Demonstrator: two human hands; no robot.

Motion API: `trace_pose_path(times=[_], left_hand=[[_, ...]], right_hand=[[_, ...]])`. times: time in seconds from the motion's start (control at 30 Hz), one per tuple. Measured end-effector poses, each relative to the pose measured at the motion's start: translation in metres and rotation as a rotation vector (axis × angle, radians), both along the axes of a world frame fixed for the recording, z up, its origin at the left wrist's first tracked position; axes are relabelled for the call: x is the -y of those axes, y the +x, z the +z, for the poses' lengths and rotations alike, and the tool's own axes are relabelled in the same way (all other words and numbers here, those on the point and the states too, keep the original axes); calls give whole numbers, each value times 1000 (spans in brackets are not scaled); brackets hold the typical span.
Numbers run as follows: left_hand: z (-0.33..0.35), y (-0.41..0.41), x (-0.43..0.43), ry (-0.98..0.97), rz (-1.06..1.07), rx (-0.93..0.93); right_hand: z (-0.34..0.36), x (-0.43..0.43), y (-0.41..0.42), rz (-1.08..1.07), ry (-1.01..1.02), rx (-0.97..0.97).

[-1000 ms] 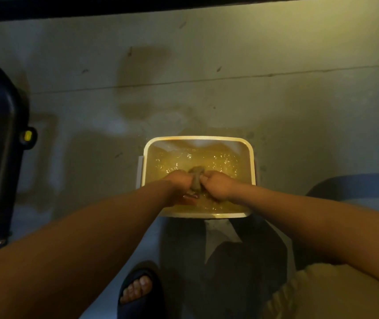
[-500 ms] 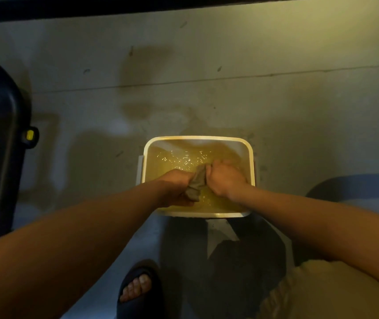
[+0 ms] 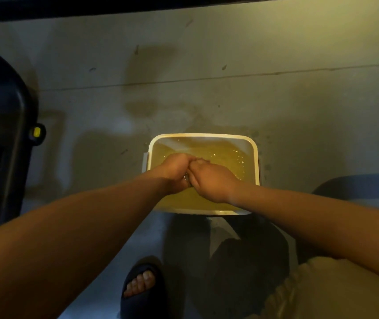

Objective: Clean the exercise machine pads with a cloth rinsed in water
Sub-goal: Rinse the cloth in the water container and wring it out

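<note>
Left hand (image 3: pixel 176 173) and right hand (image 3: pixel 209 180), fisted knuckle to knuckle over the tub's (image 3: pixel 203 135) middle, clamped on a nearly hidden cloth (image 3: pixel 186 178), apparently so wrung water fell back in.

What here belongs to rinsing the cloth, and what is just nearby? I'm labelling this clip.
In use:
left hand and right hand, pressed together over the water
cloth, barely visible between them
white tub of yellowish water

Just nearby:
black machine frame with yellow knob
dark sandal
concrete floor
</note>
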State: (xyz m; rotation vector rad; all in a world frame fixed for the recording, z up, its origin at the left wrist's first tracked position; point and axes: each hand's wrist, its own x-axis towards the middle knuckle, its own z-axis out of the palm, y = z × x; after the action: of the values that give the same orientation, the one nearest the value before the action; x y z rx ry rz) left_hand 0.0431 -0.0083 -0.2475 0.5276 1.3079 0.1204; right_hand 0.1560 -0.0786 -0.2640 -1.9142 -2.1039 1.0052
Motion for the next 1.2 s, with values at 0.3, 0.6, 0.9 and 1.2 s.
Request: trace_pose_path(times=[0.3,0.6,0.9,1.2], left_hand=[[-1,-26,-5,103,-211,-179],[-7,-12,10,-12,-116,-119],[12,2,-8,-54,28,-16],[8,-10,1,-80,-252,-109]], right_hand=[[-21,6,19,-476,-220,246],[-19,-6,-6,-511,-374,-453],[-9,-6,4,-45,54,62],[-17,-7,-2,-404,-381,-133]])
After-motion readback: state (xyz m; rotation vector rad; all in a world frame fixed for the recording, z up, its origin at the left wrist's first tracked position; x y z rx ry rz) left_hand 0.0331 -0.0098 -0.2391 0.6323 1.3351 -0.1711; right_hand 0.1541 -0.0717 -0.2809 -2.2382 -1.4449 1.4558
